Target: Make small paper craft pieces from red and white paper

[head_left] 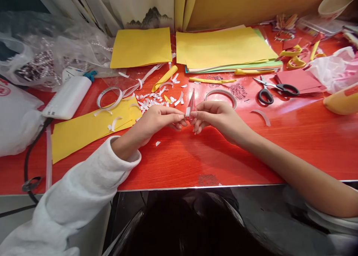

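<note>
Just above the red table, a small pointed piece of folded red paper [192,100] stands between my two hands, tip up. A short white strip [188,111], which looks like tape, lies on its lower left side. My right hand [216,116] pinches the paper's right side between thumb and fingers. The fingertips of my left hand [156,122] are closed at the lower left, by the white strip. Fingers cover the bottom of the paper. Behind my right hand lies a roll of tape [206,95], and another tape roll [121,96] is left of my left hand.
White paper scraps [152,102] lie behind my left hand. Scissors [265,95] and red paper squares [300,81] are at the right. Yellow sheets [223,47] line the back. A white glue gun-like device [68,97] and yellow strips [84,127] are at the left.
</note>
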A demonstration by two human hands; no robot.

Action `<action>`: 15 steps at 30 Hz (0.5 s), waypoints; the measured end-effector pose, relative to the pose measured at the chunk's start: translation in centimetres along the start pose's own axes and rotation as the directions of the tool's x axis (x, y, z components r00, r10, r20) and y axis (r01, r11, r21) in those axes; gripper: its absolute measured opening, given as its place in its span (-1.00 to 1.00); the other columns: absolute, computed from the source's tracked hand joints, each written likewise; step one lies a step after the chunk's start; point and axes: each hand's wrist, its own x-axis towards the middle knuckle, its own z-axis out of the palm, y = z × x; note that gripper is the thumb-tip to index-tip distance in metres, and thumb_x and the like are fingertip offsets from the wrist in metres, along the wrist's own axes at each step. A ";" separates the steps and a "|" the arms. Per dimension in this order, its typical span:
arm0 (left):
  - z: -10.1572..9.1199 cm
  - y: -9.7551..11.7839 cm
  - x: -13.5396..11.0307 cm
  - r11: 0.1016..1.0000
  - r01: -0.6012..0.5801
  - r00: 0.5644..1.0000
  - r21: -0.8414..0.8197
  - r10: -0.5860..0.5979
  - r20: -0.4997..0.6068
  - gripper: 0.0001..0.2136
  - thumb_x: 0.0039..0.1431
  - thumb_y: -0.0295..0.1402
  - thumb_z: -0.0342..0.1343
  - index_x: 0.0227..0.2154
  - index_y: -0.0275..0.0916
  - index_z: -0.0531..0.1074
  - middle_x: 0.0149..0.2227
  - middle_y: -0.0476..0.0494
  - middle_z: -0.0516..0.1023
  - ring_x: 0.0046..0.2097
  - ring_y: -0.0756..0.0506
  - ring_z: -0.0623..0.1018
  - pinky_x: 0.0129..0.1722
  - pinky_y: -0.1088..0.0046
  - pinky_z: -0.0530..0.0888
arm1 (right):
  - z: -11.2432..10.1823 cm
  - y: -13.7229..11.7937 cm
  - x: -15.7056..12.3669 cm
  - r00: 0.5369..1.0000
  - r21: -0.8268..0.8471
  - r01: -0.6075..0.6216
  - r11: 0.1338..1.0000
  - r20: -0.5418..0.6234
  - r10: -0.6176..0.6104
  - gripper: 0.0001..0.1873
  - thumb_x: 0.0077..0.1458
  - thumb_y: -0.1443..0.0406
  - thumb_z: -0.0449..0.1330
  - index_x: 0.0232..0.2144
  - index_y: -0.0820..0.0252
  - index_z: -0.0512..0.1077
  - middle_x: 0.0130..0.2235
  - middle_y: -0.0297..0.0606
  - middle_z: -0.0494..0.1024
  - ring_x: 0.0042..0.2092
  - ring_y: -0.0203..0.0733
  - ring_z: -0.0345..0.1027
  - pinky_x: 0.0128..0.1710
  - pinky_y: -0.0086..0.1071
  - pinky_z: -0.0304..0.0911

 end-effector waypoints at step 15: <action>0.4 0.0 -0.3 0.997 -0.073 0.995 0.003 0.073 -0.073 -0.82 -0.03 -0.26 0.26 -0.44 -0.30 0.57 -0.44 -0.10 0.58 -0.40 0.00 0.54 -0.35 0.50 0.49 | 0.6 0.0 0.0 0.992 0.134 -0.083 0.988 0.107 0.069 -0.69 0.04 0.10 0.25 -0.47 0.25 0.39 -0.48 -0.27 0.51 -0.45 -0.28 0.46 -0.38 -0.38 0.46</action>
